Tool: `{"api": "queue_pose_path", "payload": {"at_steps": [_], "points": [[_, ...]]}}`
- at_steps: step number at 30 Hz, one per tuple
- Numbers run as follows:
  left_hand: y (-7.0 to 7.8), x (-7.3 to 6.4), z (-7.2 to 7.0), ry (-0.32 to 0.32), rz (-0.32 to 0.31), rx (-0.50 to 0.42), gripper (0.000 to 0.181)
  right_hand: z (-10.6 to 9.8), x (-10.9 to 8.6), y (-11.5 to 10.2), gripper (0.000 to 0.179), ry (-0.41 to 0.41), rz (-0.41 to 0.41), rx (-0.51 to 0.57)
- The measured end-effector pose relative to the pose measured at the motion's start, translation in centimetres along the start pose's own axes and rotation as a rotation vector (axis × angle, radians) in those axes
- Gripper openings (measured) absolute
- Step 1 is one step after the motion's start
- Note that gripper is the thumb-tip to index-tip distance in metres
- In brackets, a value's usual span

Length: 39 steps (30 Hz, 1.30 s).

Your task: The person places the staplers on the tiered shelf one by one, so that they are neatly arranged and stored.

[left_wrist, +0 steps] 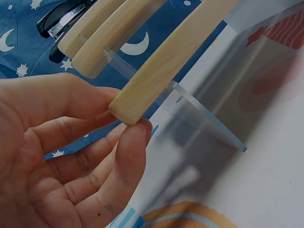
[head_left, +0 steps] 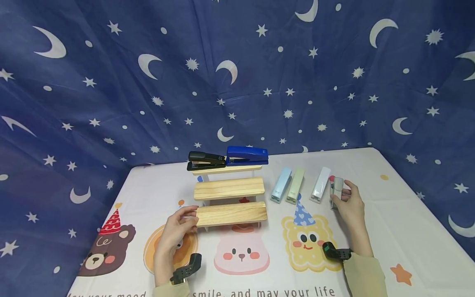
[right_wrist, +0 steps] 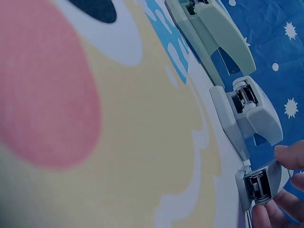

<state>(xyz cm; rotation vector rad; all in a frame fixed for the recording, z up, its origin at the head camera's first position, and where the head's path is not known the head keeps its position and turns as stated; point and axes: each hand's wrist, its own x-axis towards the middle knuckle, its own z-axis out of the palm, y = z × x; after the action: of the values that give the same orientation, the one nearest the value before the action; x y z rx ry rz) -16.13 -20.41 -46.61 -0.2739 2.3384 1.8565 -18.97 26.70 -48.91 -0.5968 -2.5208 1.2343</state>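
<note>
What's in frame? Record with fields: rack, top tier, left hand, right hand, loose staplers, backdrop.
rack: three-tier stepped rack of pale wooden planks with clear side supports
top tier: black stapler left, glossy dark-blue stapler right, in head view
left hand: pinches left end of the lowest wooden plank
right hand: holds small grey stapler between thumb and fingers
loose staplers: light-blue stapler, pale-green stapler, white stapler, left to right on white printed tablecloth
backdrop: dark-blue cloth with white moons and stars

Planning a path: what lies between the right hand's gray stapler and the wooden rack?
The head view shows a white stapler, a green stapler, then a light-blue stapler nearest the rack.
</note>
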Motion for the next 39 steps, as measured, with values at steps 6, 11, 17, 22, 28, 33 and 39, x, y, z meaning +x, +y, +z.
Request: {"api": "queue_pose_path", "payload": {"at_steps": [6, 11, 17, 22, 28, 33, 39], "points": [[0.04, 0.06, 0.02, -0.005, -0.002, -0.008, 0.039, 0.04, -0.10, 0.13, 0.069, -0.002, 0.016, -0.008], [0.05, 0.11, 0.08, 0.000, -0.007, -0.006, 0.040, 0.03, -0.09, 0.15, 0.067, 0.002, 0.011, -0.021], [0.01, 0.13, 0.12, 0.004, -0.007, -0.003, 0.039, -0.07, -0.06, 0.07, 0.066, 0.025, -0.007, -0.034], [-0.04, 0.10, 0.10, 0.005, -0.005, -0.006, 0.040, -0.23, -0.06, -0.10, 0.066, 0.056, -0.017, -0.033], [-0.05, 0.03, 0.07, 0.003, -0.006, -0.008, 0.040, -0.35, -0.06, -0.12, 0.066, 0.074, 0.001, -0.005], [-0.04, 0.05, 0.07, 0.005, -0.003, -0.004, 0.040, -0.38, -0.02, -0.18, 0.066, 0.085, 0.018, 0.014], [-0.03, 0.14, 0.06, 0.009, -0.001, 0.003, 0.039, -0.83, -0.01, -0.77, 0.067, 0.089, 0.023, 0.032]]}}
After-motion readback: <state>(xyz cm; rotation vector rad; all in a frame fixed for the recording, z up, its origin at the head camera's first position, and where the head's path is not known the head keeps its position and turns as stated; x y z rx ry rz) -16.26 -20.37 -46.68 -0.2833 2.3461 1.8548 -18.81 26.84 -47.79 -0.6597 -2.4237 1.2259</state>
